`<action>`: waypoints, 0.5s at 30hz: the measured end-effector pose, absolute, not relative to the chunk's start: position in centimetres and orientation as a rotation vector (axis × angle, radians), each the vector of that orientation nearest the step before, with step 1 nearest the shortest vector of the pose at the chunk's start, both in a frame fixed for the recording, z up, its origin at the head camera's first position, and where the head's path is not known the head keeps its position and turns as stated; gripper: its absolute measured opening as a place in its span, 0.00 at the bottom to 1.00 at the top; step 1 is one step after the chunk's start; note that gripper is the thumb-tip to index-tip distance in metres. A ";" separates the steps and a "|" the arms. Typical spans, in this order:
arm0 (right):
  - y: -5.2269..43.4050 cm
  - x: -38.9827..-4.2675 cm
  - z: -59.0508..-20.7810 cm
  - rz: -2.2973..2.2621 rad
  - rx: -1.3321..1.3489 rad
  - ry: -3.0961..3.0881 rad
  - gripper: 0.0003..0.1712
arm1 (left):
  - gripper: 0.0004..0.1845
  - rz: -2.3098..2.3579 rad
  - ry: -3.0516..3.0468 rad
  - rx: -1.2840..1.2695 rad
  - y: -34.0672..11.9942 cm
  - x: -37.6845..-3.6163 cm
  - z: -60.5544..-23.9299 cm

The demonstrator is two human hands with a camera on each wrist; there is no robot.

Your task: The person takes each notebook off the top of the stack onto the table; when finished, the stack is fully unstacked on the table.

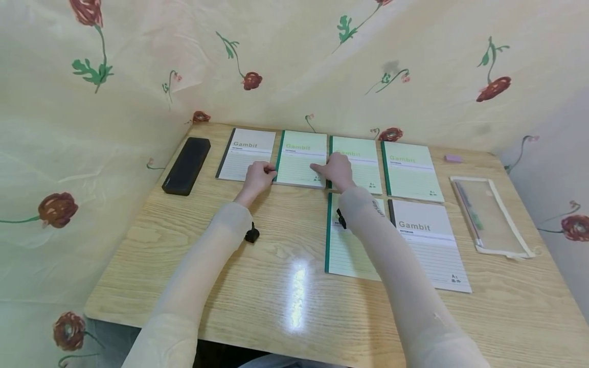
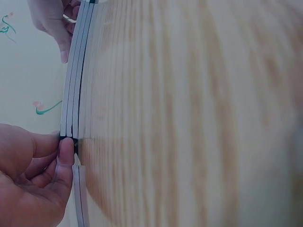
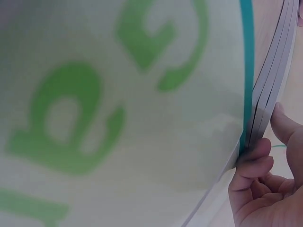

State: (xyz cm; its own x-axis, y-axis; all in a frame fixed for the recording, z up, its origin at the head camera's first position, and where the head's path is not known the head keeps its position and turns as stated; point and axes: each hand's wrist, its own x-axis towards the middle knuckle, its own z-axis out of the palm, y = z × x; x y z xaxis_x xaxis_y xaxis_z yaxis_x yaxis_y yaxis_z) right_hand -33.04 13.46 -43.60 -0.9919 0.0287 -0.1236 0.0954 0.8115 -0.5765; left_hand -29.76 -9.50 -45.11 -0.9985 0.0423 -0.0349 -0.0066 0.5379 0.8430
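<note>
Two pale sleeves (image 1: 198, 276) reach over the wood bench (image 1: 257, 296) to a stack of books (image 1: 301, 163) by the wall (image 1: 285, 61). Left hand (image 1: 258, 179) pinches the stack's near left corner; right hand (image 1: 339, 171) holds its near right corner, thumb on top. From the head, just the stack's green-edged top shows, but both wrist views show several thin books piled up. Only the right wrist view shows big green letters (image 3: 71, 118) close up. A black case (image 1: 186, 166) lies left of the stack, a see-through pouch (image 1: 494, 217) far right of it.
</note>
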 end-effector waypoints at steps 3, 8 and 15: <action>13.6 -33.2 -43.7 -0.924 0.105 2.886 0.34 | 0.11 1.501 2.696 0.033 -9.5 -29.8 -45.1; 13.8 -33.4 -43.8 -0.928 0.119 2.874 0.33 | 0.11 1.522 2.671 0.024 -9.6 -29.9 -45.2; 14.1 -33.4 -43.4 -0.927 0.144 2.871 0.31 | 0.10 1.532 2.672 0.017 -9.6 -29.8 -45.1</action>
